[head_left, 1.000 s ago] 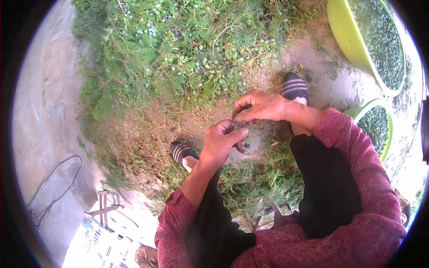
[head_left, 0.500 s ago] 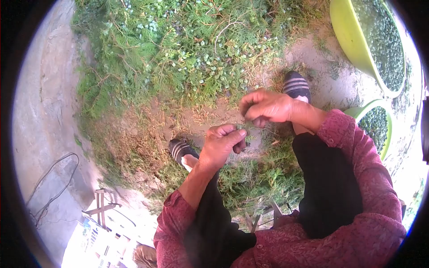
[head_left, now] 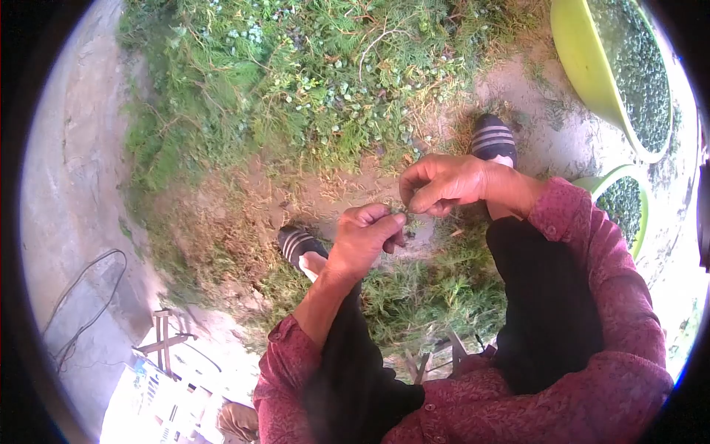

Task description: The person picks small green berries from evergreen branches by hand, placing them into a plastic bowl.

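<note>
Holding small green pieces, two tubs stand beyond the right hand.

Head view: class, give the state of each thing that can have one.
Left hand, closed, contents unclear
Right hand, curled, grip unclear
Larger basin, holding green pieces
Smaller basin, holding green pieces
Greenery, heaped on the ground
Striped shoes, worn
Cable, loosely looped

No lettering, number, brand or sign was legible. Pale stripes, without readable wording, crossed the right shoe, just beyond the right hand, and the left shoe, to the left of the left hand. Dark marks on a glare-whitened surface, well apart from the left hand toward the lower left, were too blurred to read.
</note>
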